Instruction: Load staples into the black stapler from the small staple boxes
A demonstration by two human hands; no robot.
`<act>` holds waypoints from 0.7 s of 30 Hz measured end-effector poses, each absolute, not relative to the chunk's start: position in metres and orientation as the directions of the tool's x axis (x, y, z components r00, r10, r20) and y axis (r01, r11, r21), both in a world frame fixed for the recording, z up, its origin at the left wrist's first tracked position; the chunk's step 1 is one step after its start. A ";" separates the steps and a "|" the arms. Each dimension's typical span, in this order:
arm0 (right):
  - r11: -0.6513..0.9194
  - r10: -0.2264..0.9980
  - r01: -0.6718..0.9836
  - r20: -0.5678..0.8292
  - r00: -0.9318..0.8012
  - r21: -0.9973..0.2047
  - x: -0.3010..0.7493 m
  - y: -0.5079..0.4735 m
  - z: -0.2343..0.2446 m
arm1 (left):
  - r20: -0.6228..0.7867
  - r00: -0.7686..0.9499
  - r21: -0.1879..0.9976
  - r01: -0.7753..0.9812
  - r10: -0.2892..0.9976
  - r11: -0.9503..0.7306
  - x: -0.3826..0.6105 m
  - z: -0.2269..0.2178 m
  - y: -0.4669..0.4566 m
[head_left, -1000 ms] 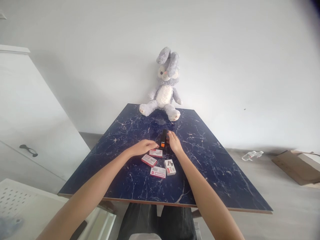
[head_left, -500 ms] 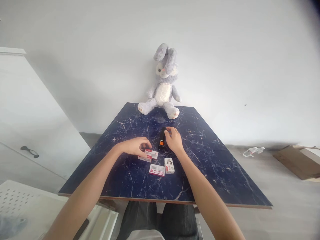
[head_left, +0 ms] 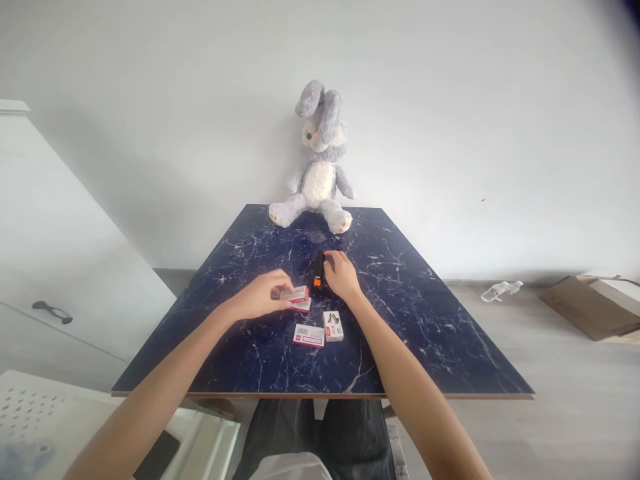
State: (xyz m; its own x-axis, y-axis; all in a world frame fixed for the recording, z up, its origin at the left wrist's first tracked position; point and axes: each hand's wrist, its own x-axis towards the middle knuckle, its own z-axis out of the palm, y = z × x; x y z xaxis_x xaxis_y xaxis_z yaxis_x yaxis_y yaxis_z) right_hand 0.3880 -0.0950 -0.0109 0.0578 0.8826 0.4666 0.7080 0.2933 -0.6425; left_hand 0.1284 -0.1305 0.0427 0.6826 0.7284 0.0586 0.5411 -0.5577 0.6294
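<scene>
My left hand [head_left: 267, 292] pinches a small red-and-white box [head_left: 296, 293] between thumb and fingers, and its far end shows beyond the fingertips. Just under and in front of it lies a second small red-and-white box [head_left: 303, 306], partly covered. My right hand [head_left: 341, 274] is curled against the right side of a black stapler [head_left: 319, 267] with an orange label; the grip is partly hidden. Nearer to me are a flat box with a barcode [head_left: 309, 335] and a white box with a dark picture [head_left: 333, 326], side by side.
A grey plush rabbit [head_left: 320, 180] sits at the back of the dark blue marbled table [head_left: 410, 333], by the wall. On the left is a white cabinet [head_left: 60, 233]. A plastic bottle [head_left: 500, 291] and a cardboard box [head_left: 590, 307] lie on the floor to the right.
My left hand has closed on the upper red-and-white box and shifted it up and left off the one beneath. My right hand stays at the stapler. The whole view has shifted slightly.
</scene>
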 end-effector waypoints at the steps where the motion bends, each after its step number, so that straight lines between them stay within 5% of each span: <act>1: 0.289 0.880 0.708 0.469 0.067 -0.644 0.389 -0.095 -0.010 | 0.056 0.707 0.600 0.541 0.705 -0.589 0.134 0.040 -0.126; 6: 0.293 0.868 0.665 0.483 0.118 -0.687 0.382 -0.109 0.013 | 0.014 0.722 0.507 0.591 0.692 -0.627 0.147 0.023 -0.115; 9: 0.380 0.884 0.618 0.468 -0.021 -0.689 0.372 -0.141 0.035 | 0.027 0.654 0.448 0.669 0.756 -0.594 0.141 0.019 -0.115; 14: 0.444 0.855 0.631 0.090 -0.511 -0.636 0.384 -0.210 0.047 | -0.001 0.622 0.494 0.681 0.783 -0.541 0.129 0.029 -0.121; 17: 0.390 0.846 0.721 -0.086 -0.526 -0.572 0.398 -0.230 0.039 | -0.094 0.701 0.561 0.624 0.707 -0.544 0.130 0.035 -0.124; 21: 0.424 0.837 0.730 -0.077 -0.542 -0.536 0.399 -0.231 0.033 | -0.070 0.751 0.564 0.572 0.656 -0.595 0.137 0.033 -0.124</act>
State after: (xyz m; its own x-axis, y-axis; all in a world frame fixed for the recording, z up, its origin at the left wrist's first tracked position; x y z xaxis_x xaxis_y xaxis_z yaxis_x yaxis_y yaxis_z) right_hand 0.3986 -0.2307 0.0333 -0.5419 0.8369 -0.0767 0.7301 0.4235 -0.5363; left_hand 0.1372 -0.1236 0.0335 0.7513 0.6562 -0.0701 0.5722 -0.5949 0.5645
